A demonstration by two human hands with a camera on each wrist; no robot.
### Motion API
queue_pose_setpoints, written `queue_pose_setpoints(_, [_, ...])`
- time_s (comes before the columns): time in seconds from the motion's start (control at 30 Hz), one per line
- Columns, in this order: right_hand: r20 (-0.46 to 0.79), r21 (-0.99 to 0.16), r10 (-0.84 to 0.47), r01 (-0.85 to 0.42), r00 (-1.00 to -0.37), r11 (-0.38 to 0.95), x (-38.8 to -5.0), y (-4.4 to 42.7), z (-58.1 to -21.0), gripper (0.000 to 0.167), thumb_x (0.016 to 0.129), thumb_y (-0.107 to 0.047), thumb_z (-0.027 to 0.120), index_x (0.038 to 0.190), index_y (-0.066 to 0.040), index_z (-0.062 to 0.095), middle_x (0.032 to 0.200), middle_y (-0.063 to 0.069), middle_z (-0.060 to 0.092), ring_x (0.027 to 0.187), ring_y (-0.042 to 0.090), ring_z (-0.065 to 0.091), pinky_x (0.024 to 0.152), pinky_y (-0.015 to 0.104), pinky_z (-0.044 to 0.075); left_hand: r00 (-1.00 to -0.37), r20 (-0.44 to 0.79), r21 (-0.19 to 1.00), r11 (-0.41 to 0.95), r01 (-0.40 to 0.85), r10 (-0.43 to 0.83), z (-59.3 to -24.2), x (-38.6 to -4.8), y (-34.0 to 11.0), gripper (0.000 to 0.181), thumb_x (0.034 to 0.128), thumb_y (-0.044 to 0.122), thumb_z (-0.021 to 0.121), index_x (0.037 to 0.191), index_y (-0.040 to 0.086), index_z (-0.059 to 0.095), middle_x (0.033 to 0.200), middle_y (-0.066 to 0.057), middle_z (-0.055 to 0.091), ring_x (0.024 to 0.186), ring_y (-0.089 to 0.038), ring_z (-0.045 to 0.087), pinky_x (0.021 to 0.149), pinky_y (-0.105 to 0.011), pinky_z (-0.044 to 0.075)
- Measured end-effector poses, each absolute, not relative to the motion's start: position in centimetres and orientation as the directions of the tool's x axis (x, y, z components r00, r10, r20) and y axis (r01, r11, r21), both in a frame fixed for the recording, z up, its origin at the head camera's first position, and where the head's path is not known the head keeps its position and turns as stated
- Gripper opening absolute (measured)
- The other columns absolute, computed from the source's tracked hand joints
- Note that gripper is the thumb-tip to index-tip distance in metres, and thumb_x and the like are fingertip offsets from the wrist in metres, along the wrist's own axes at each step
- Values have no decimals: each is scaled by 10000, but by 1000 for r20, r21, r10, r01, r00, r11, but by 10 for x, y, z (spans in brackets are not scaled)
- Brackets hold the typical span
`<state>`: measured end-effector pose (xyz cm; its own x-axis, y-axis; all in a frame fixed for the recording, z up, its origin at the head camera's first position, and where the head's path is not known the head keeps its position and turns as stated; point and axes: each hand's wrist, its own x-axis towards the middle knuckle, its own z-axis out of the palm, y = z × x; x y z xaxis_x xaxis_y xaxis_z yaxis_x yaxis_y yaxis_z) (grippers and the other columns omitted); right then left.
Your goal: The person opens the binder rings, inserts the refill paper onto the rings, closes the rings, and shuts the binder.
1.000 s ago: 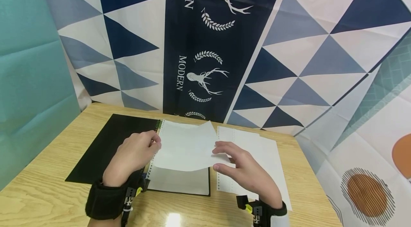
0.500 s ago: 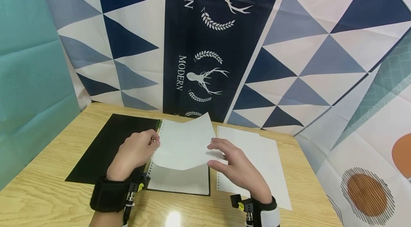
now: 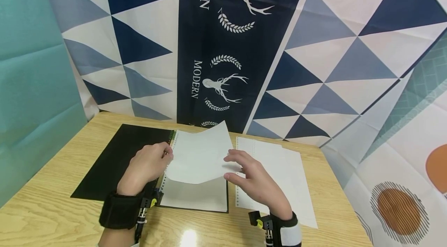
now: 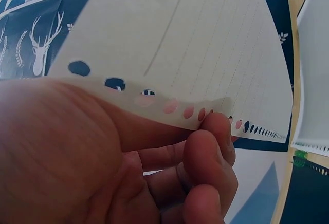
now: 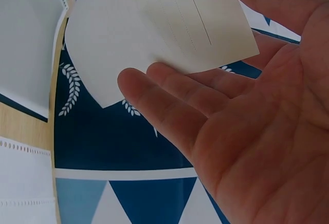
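**One Sheet of Paper Up in the Air**

Nearest are the black wrist straps (image 3: 120, 211), one on each arm. The left hand (image 3: 148, 163) pinches a white sheet of paper (image 3: 200, 154) by the edge with the row of holes. The right hand (image 3: 256, 179) is at the other end of the sheet. Its fingers are loose and spread, and the paper goes between them and the thumb, so it does not grip hard.

The sheet hangs bent over the ring-hole notebook (image 3: 195, 196), which lies on the wooden table (image 3: 52, 202). The black cover (image 3: 113, 161) lies flat on the left. On the right are loose sheets with holes (image 3: 279, 177), one partly over another. I cannot count them.

Behind is a hanging cloth (image 3: 213, 41) with deer, leaves and triangles.

How far along? The sheet is up off the notebook, and its holes look free of any rings, so that part seems done. It is not yet laid down anywhere, so that part seems left.
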<state>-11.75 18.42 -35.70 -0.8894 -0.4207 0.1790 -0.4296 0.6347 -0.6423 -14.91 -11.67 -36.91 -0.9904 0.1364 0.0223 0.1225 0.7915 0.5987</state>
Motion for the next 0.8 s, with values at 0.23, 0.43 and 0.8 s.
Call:
queue_pose_setpoints(0.23, [178, -646, -422, -429, -889, 631, -119, 183, -358, 381, 940, -186, 725, 1302, -113, 633, 1528, 143, 503, 1374, 362, 531, 969, 586, 532, -990, 13, 599, 792, 118, 138, -370, -150, -116, 198, 1014, 164, 561, 1128, 48, 674, 817, -49, 609, 653, -195, 521, 560, -313, 379])
queue_pose_setpoints(0.43, [177, -653, -422, -427, -889, 626, -120, 183, -360, 378, 943, -192, 721, 1303, -119, 630, 1536, 140, 493, 1384, 356, 522, 983, 586, 525, -991, 16, 587, 801, 116, 132, -371, -150, -116, 196, 1014, 165, 566, 1127, 48, 676, 827, -52, 622, 658, -195, 526, 560, -315, 383])
queue_pose_setpoints(0.8, [190, -649, -446, -453, -874, 611, -125, 182, -367, 355, 970, -205, 692, 1302, -101, 629, 1533, 171, 485, 1373, 373, 530, 989, 526, 540, -991, 26, 579, 806, 122, 131, -375, -152, -116, 209, 1016, 170, 546, 1120, 45, 677, 836, -53, 625, 659, -194, 521, 556, -322, 373])
